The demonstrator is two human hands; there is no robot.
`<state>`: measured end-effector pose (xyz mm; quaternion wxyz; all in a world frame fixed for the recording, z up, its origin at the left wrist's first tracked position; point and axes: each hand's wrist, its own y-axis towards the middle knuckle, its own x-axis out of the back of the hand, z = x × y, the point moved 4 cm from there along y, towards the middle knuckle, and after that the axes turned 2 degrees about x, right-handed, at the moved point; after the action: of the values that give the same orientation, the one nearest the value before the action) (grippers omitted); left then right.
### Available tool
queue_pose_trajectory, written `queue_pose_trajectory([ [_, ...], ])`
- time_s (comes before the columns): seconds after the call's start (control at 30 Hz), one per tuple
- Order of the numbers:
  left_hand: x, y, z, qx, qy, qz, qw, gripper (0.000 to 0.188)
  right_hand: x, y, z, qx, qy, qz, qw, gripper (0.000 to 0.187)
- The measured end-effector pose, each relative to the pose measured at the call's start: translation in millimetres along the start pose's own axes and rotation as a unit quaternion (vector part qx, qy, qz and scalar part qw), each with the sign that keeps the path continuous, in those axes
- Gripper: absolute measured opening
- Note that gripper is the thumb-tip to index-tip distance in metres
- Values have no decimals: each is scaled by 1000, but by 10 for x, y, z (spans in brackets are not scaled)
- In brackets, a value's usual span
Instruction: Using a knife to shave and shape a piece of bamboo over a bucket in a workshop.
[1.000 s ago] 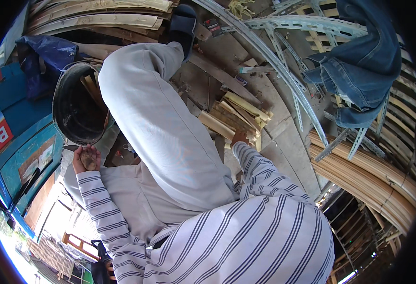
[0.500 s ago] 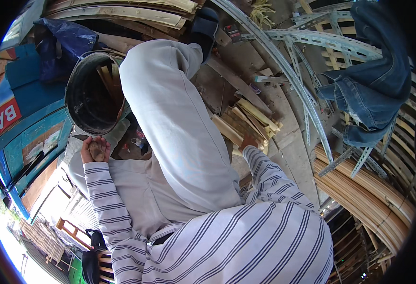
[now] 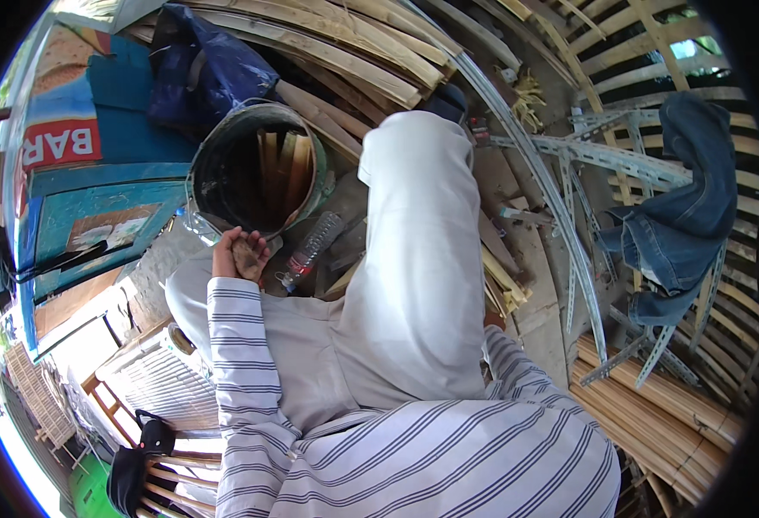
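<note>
My left hand (image 3: pixel 243 254) rests palm up above my left thigh, just below the rim of a dark bucket (image 3: pixel 203 192). Its fingers are curled around something brownish that I cannot make out. Several split bamboo pieces (image 3: pixel 286 168) stand inside the bucket. Past my raised right knee, only a sliver of my right hand (image 3: pixel 494 320) shows; its fingers are hidden behind the leg. Close to it, short bamboo pieces (image 3: pixel 507 281) lie on the floor, partly covered by the knee.
A clear plastic bottle (image 3: pixel 317 242) lies beside the bucket. Long wooden slats (image 3: pixel 345 43) are stacked at the far side. Perforated metal angle bars (image 3: pixel 560 190) and hanging jeans (image 3: pixel 681 216) stand right, above bundled sticks (image 3: pixel 647 423). A blue cabinet (image 3: pixel 77 194) is left.
My view has swung, so the bucket and my left hand sit further right. My right hand has drawn back from the bamboo pieces behind my knee. A dark pointed tip beside my left hand no longer shows.
</note>
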<state>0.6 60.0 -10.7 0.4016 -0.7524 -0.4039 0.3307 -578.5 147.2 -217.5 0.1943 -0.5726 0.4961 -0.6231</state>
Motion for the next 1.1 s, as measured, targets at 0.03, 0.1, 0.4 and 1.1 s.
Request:
queue_pose_trajectory([
  [0.03,-147,49,76,7,0,11,1000,12,-10,57,-205,9,-39,-5,999,54],
  [0.1,-218,181,148,24,-18,48,998,13,-2,165,-404,20,-90,-7,996,54],
  [0.4,-237,49,39,6,-61,83,995,15,1956,-398,-106,98,156,-264,947,42],
  [1.1,-382,487,-258,-7,-32,186,982,15,2894,-2702,4516,565,180,-248,766,48],
])
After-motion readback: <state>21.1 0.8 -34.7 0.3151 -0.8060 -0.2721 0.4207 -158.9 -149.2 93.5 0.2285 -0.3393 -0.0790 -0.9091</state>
